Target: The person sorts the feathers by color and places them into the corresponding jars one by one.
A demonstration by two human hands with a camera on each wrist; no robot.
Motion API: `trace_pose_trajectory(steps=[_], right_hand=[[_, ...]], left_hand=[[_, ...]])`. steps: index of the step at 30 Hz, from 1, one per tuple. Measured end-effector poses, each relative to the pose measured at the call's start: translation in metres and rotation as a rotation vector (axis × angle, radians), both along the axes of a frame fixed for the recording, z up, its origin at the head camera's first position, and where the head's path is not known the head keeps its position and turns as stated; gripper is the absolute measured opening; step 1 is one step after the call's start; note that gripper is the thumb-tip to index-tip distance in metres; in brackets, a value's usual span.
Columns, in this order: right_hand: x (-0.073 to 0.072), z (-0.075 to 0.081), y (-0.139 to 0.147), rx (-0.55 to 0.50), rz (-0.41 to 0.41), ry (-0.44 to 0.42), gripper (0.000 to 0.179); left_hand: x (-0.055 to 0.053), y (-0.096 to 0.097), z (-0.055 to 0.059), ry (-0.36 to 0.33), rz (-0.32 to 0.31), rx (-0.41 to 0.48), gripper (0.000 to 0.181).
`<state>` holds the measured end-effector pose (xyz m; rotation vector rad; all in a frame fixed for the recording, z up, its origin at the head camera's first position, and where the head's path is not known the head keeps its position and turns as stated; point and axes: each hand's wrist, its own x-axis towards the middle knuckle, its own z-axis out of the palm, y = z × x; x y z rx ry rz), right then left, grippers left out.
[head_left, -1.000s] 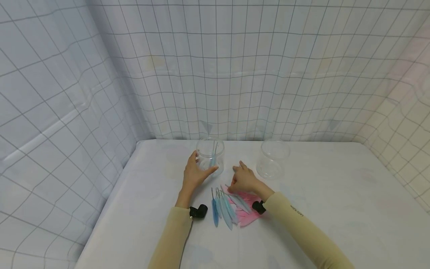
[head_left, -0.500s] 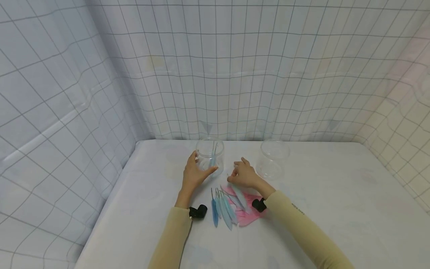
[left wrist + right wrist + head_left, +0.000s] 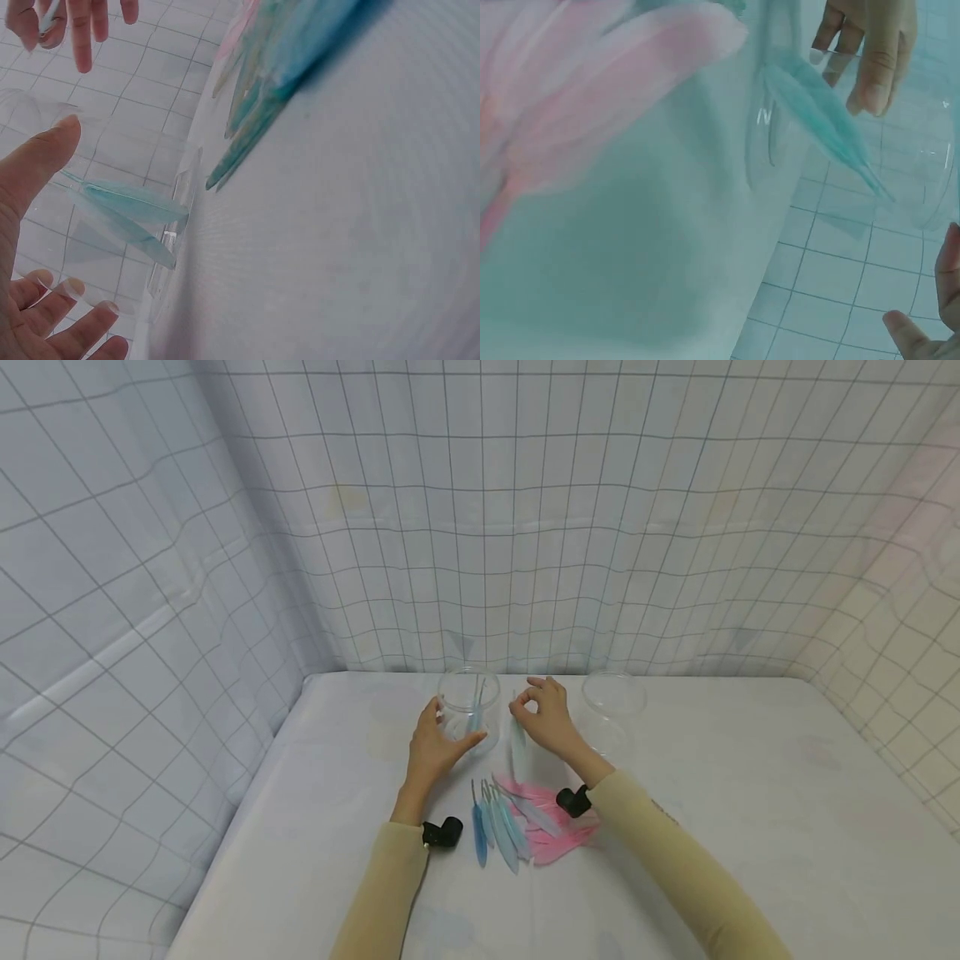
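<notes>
My left hand holds the side of a clear glass jar, thumb in front and fingers at the left. Inside that jar lean pale blue feathers, their quills up towards the rim. Just right of the jar, my right hand pinches a pale blue feather by its quill between thumb and forefinger. This feather hangs down outside the jar, its tip low near the table. Nearer the front lie several blue feathers in a fan, beside a pile of pink feathers.
A second clear jar stands to the right, partly behind my right hand and wrist. White cloth covers the table. Checked white sheets hang at the back and sides.
My right hand has lifted the pale blue feather off the pile and carried it up and away from me, beside the left jar. The left hand and its jar have stayed put.
</notes>
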<state>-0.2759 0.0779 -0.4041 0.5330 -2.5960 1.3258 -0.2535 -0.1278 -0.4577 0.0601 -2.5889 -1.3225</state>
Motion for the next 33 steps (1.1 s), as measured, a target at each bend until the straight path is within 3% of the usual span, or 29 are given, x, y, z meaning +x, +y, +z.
trace_pose_trajectory(steps=[8, 16, 24, 33], right_hand=[[-0.011, 0.019, -0.011, -0.212, -0.084, 0.17, 0.016], [-0.011, 0.032, -0.022, -0.408, -0.189, 0.221, 0.017], [-0.017, 0.035, -0.035, -0.513, -0.29, 0.314, 0.02], [-0.022, 0.032, -0.052, -0.543, -0.293, 0.358, 0.021]], left_hand=[[0.001, 0.0, 0.001, 0.014, -0.014, 0.01, 0.105], [0.001, -0.001, 0.002, 0.009, -0.008, 0.011, 0.104], [0.0, -0.001, 0.002, 0.001, 0.008, -0.006, 0.103], [-0.002, 0.0, 0.001, 0.01, 0.004, -0.003, 0.103]])
